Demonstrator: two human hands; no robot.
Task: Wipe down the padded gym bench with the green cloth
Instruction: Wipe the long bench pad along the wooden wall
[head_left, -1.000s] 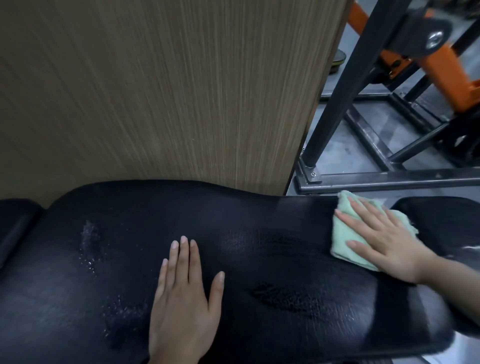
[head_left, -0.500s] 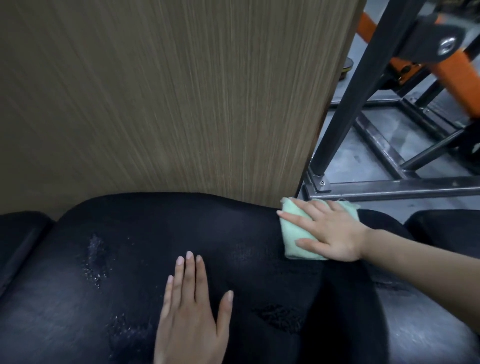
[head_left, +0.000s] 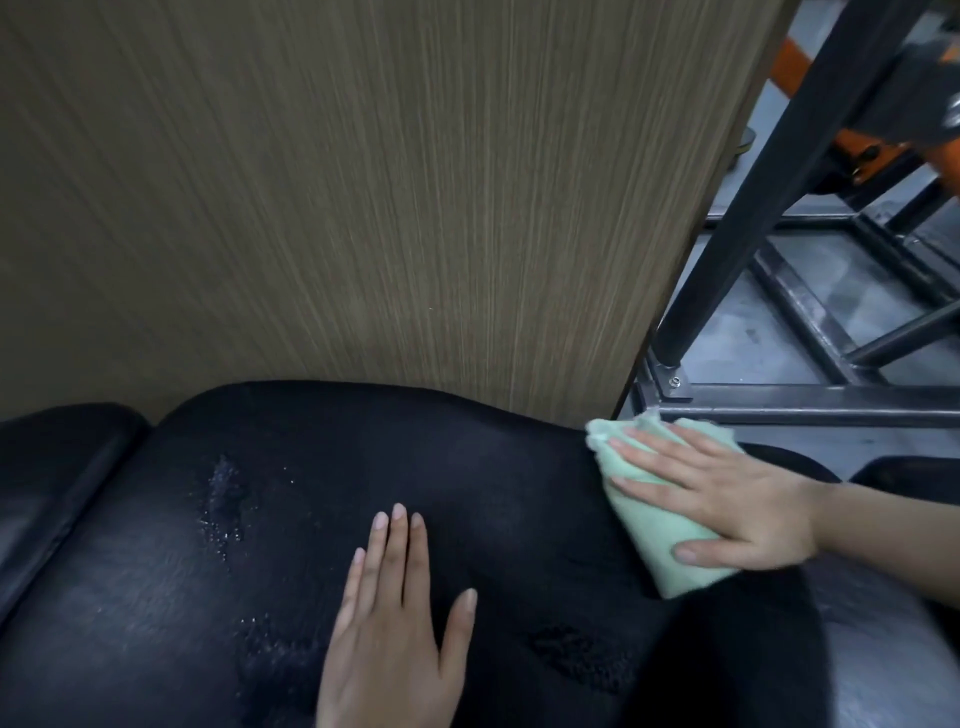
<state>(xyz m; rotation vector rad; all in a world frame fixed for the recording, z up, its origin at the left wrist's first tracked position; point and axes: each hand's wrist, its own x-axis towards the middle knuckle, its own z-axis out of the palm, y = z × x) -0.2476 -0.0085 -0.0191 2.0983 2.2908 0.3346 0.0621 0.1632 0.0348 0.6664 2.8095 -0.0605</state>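
Note:
The black padded gym bench (head_left: 171, 587) fills the lower part of the head view, with wet droplet patches on its left half. My right hand (head_left: 727, 499) lies flat with straight fingers on the folded green cloth (head_left: 660, 540), pressing it onto the bench's far right part near the back edge. My left hand (head_left: 395, 618) rests palm down on the bench middle, fingers straight and together, holding nothing.
A wood-grain panel (head_left: 363, 208) stands right behind the bench. To the right, a black slanted steel post (head_left: 769, 208) and a steel floor frame (head_left: 810, 400) sit on grey floor, with orange equipment (head_left: 789, 57) behind. Another black pad (head_left: 47, 457) adjoins on the left.
My right hand slid the cloth leftward along the bench's far edge, then a little back toward me and to the right. My left hand stayed flat on the pad.

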